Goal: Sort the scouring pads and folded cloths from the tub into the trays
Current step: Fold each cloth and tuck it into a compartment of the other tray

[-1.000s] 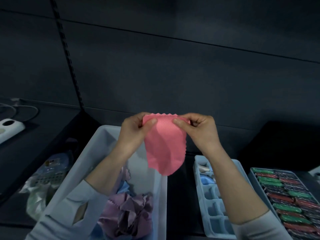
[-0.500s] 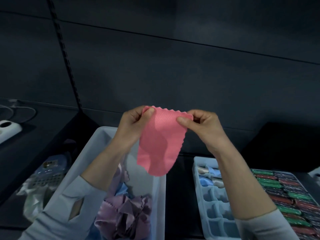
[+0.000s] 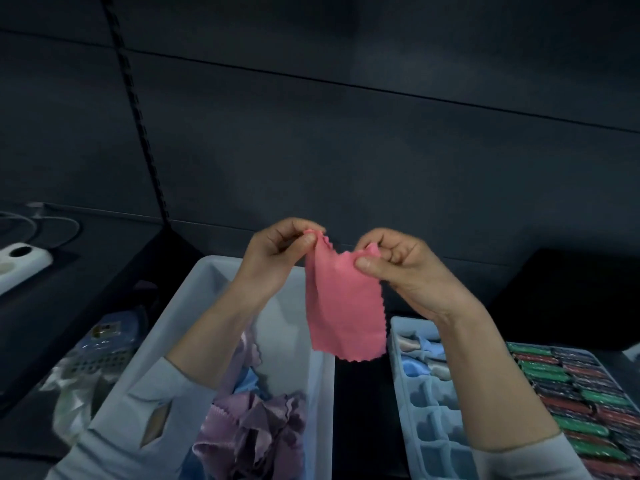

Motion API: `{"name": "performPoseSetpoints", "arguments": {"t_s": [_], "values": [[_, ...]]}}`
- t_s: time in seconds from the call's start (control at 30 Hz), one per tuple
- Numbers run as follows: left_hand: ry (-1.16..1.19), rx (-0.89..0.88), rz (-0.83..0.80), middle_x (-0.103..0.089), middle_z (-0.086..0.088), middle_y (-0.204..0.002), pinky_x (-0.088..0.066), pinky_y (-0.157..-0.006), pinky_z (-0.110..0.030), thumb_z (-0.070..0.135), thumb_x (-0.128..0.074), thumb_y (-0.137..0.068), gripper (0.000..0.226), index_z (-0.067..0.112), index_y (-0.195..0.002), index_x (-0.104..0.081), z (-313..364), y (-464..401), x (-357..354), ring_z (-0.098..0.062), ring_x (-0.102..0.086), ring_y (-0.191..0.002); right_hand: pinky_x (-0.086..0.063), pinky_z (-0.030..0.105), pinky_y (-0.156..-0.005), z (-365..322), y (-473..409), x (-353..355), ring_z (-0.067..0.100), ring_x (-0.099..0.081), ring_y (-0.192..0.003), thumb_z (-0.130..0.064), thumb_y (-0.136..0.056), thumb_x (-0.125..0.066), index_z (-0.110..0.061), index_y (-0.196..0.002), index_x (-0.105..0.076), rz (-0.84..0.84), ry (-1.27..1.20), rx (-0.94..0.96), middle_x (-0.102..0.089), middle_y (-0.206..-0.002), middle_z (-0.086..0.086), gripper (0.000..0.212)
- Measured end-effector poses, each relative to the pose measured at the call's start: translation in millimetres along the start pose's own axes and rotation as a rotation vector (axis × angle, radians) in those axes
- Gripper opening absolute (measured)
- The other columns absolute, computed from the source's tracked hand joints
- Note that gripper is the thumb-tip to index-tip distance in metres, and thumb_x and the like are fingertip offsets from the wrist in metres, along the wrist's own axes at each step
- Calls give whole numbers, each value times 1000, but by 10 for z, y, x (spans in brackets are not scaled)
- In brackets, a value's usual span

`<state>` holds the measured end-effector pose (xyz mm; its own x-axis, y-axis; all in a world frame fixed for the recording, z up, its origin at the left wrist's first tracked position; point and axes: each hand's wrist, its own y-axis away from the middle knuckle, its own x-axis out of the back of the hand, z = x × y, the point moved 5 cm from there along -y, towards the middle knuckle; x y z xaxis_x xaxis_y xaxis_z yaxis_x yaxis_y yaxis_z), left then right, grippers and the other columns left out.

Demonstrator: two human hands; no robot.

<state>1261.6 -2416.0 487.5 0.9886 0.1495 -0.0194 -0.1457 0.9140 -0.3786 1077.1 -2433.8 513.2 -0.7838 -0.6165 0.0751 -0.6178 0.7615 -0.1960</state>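
Pink cloth [image 3: 344, 308] pinched at its top corners by left hand [image 3: 277, 259] and right hand [image 3: 401, 271], hanging above the tub [image 3: 311, 393]. Purple cloths [image 3: 256, 434] in the tub; compartment tray [image 3: 426, 410] just beside, right.

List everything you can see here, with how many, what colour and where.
pink cloth: one, pink, held up over the tub's right edge
tub: one, pale grey, lower left
loose cloths: several, purple and blue, in the tub
compartment tray: one, pale blue, right of the tub, folded cloths in its far cells
pad tray: one, green, red and dark pads, far right
power strip: one, white, far left
bag: one, clear, left of the tub
left hand: pinches the cloth's top
right hand: pinches the cloth's top
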Motion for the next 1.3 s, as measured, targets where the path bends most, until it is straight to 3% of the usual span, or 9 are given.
{"name": "performPoseSetpoints", "arguments": {"t_s": [0.17,0.33,0.43,0.5,0.7,0.83,0.97,1.17,1.3], "values": [[19,-17,-93,-66,3,-91,-48,-76,-17,1,-61,-91,25,25,-90,-71,65,56,-132,-5,-62,-84,-51,19,-79,-52,-25,-185,7,-68,-81,6,-80,-72,-4,-90,-72,31,175,74,-75,-84,-2,14],[239,101,-148,-65,-23,-109,-52,-86,-32,17,-55,-97,24,21,-120,-62,33,141,-238,-22,-64,-100,-56,26,-81,-63,-20,-113,15,-69,-83,4,-77,-76,-3,-89,-75,253,189,167,-75,-88,9,14],[323,151,-156,-65,-18,-121,-51,-95,-37,35,-59,-94,38,20,-128,-59,-26,190,-237,-26,-63,-115,-56,27,-80,-49,9,-88,15,-68,-80,4,-76,-77,-2,-88,-74,331,176,195,-74,-89,11,14],[278,120,-149,-68,-10,-120,-49,-97,-35,24,-68,-89,41,18,-129,-58,-29,221,-265,-23,-63,-115,-56,27,-80,-31,25,-76,14,-67,-82,3,-75,-78,-4,-86,-74,370,213,224,-71,-92,12,15],[271,40,-89,-72,-11,-112,-50,-96,-34,0,-59,-92,37,14,-126,-60,43,235,-275,-24,-67,-108,-51,23,-84,55,32,-68,9,-63,-98,-7,-74,-83,-11,-81,-68,400,269,172,-62,-112,5,17],[237,-4,-74,-72,-11,-111,-49,-99,-33,-3,-60,-91,41,12,-129,-58,93,204,-245,-24,-66,-110,-55,29,-77,16,23,-29,17,-63,-79,2,-77,-78,-9,-88,-53,345,130,123,-65,-83,2,29],[145,35,-92,-71,0,-117,-49,-94,-25,2,-67,-87,40,17,-123,-62,-26,199,-237,-13,-65,-111,-54,26,-75,-63,-45,46,15,-64,-79,5,-79,-75,-15,-83,-51,399,112,169,-64,-85,5,31],[120,159,-180,-74,9,-94,-52,-79,-23,26,-65,-80,22,20,-100,-69,-371,339,-310,-6,-67,-88,-52,23,-67,-150,-145,146,9,-60,-71,9,-83,-68,-16,-83,-48,434,-74,210,-61,-78,-1,32],[156,162,-155,-73,4,-89,-53,-74,-23,20,-66,-84,12,15,-93,-71,-393,332,-349,-9,-65,-82,-49,26,-66,-51,-168,221,11,-59,-70,-8,-87,-70,-18,-90,-51,490,-169,76,-65,-76,-2,22]]}}
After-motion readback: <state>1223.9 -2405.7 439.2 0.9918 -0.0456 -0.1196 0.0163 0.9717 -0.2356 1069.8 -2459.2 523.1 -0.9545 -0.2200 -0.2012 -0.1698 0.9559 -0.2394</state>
